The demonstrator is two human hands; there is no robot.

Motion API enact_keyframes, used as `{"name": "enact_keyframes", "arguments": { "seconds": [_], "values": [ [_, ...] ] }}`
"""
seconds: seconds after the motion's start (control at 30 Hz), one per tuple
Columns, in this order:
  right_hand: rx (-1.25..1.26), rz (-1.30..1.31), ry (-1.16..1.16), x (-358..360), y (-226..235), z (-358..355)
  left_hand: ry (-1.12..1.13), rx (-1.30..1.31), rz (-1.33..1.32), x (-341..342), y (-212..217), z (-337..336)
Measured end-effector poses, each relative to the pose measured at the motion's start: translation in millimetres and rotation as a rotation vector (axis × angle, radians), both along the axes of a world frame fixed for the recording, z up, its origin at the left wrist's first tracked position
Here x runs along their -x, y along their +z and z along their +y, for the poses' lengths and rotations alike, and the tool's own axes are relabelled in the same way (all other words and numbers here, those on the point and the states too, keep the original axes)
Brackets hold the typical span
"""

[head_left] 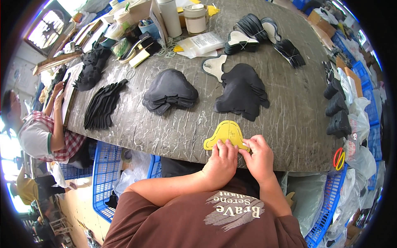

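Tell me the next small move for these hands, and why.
Probably press down with the left hand to steady the yellow template before shifting the right hand: the left rests on the template's lower edge, while the right is at its lower right corner.

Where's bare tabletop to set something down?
The widest bare patch of grey, streaked tabletop lies between the overlapping flat black pieces and the black bundles along the right edge. A smaller one lies between the domed black stack and the yellow bell-shaped template under the left hand. It's crowded around the tall white bottle.
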State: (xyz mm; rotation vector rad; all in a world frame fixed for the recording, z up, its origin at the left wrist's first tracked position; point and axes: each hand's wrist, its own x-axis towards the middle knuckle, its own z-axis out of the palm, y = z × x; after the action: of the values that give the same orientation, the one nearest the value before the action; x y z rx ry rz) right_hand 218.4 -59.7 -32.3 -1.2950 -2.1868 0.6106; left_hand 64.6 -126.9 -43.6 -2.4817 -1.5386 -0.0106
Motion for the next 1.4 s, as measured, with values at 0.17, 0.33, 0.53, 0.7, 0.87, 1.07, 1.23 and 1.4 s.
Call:
{"name": "enact_keyframes", "arguments": {
  "seconds": [0.17, 0.33, 0.53, 0.7, 0.87, 1.07, 1.23, 1.4],
  "values": [
    [0.067, 0.162, 0.044, 0, 5, 20, -0.029, 0.034, 0.074, 1, 2, 2],
    [-0.209, 0.256, 0.130, 25, 19, 31, -0.050, 0.036, 0.055, 4, 1, 4],
    [0.217, 0.430, 0.263, 52, 15, 31, -0.096, 0.033, 0.016, 4, 1, 6],
    [0.382, 0.328, 0.353, 61, 17, 35, -0.133, 0.025, -0.019, 7, 0, 5],
    [0.336, 0.316, 0.383, 66, 11, 35, -0.139, 0.086, -0.024, 6, -3, 4],
    [0.295, 0.319, 0.359, 65, 9, 38, -0.135, 0.047, -0.031, 6, -2, 5],
    [0.125, 0.295, 0.385, 64, 9, 45, -0.112, 0.044, -0.007, 4, 0, 4],
    [0.288, 0.331, 0.264, 63, 13, 53, -0.079, 0.005, 0.009, 3, -1, 6]
  ]
}}
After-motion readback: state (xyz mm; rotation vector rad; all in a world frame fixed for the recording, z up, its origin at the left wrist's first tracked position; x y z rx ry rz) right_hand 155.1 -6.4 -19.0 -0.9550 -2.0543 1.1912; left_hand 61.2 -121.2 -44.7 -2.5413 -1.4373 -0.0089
